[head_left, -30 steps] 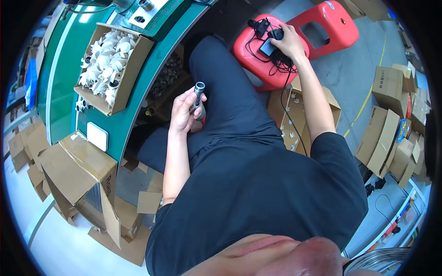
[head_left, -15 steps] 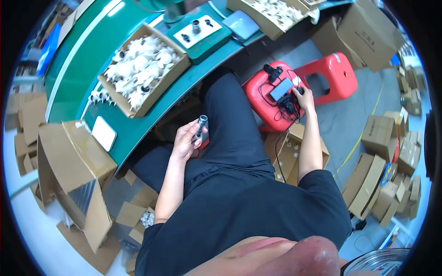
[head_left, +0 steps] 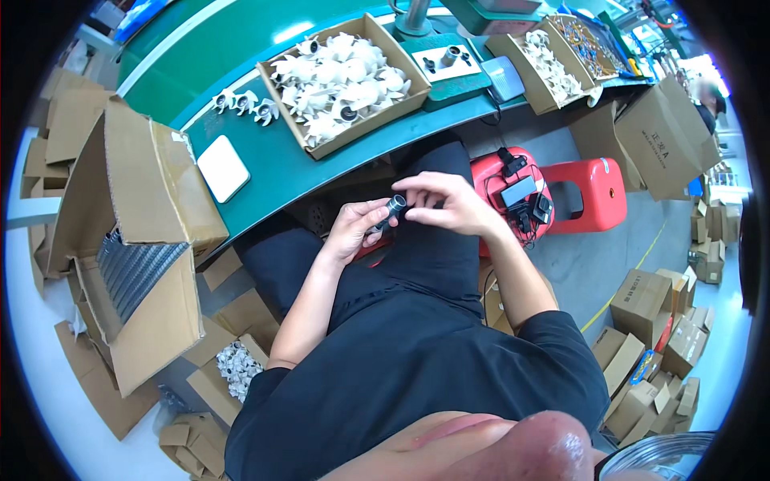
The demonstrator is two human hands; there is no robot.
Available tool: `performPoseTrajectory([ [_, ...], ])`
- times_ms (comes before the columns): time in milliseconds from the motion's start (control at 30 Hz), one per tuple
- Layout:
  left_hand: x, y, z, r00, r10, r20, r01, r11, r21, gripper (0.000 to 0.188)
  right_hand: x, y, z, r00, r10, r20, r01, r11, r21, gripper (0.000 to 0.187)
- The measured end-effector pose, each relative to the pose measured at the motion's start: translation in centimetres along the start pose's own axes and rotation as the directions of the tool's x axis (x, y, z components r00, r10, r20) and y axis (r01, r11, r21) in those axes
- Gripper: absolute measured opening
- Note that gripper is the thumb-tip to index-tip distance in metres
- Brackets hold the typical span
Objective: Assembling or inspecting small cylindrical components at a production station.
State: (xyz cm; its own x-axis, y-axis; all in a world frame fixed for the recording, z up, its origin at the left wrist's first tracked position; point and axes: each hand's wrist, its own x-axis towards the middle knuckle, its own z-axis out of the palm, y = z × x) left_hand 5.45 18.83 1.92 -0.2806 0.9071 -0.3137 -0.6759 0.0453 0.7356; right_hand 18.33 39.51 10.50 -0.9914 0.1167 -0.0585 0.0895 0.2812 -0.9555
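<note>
Over my lap, my left hand (head_left: pixel 351 229) is closed round a short dark metal cylinder (head_left: pixel 396 204), shaped like a small flashlight, with a ring-like upper end pointing up. My fingers cover its lower part. Close to that upper end, on its right, my right hand (head_left: pixel 453 204) has its fingers apart and slightly curled. I see nothing held in it; whether a fingertip touches the cylinder I cannot tell. Beyond my hands, a cardboard box (head_left: pixel 317 151) full of white bladed impellers (head_left: pixel 345 76) rests on the green bench (head_left: pixel 269 188).
A few impellers (head_left: pixel 245 103) and a white pad (head_left: pixel 224 168) lie on the bench. A green fixture (head_left: pixel 457 90) stands past the box. At right, a red stool (head_left: pixel 491 168) bears cables and adapters. A large open carton (head_left: pixel 152 164) stands left; more cartons (head_left: pixel 642 305) stack at right.
My right hand has left the cables on the red stool and come over to the cylinder. My left hand, still holding it, has shifted right and slightly up in view. The view has turned.
</note>
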Motion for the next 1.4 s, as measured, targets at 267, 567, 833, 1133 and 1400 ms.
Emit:
performPoseTrajectory([
  [267, -4.2, 1.7, -4.5, 0.992, 0.116, -0.041, -0.117, 0.993, -0.015, 0.038, 3.7, -2.7, -2.5, 0.958, -0.209, -0.195, 0.128, 0.924, -0.36, 0.026],
  [567, -14.4, 1.6, -11.7, 0.897, 0.319, -0.306, -0.273, 0.944, 0.184, 0.043, 3.4, 3.7, -32.0, 0.681, -0.196, -0.705, -0.541, 0.514, -0.665, 0.031],
  [833, -24.6, -8.2, -12.2, 0.564, 0.495, -0.662, -0.591, 0.801, 0.095, 0.033, 6.7, 4.9, -32.8, 0.853, 0.064, -0.517, -0.504, 0.358, -0.786, 0.04],
  [1133, -23.7, -8.6, -12.0, 0.675, 0.44, -0.592, -0.507, 0.86, 0.061, 0.041, 6.2, 1.7, -29.9, 0.734, -0.259, -0.628, -0.368, 0.627, -0.687, 0.041],
  [1400, -22.3, -6.8, -10.5, 0.763, 0.501, -0.408, -0.544, 0.839, 0.013, 0.041, 10.1, -1.2, -16.0, 0.684, -0.382, -0.622, -0.16, 0.753, -0.638, 0.03],
])
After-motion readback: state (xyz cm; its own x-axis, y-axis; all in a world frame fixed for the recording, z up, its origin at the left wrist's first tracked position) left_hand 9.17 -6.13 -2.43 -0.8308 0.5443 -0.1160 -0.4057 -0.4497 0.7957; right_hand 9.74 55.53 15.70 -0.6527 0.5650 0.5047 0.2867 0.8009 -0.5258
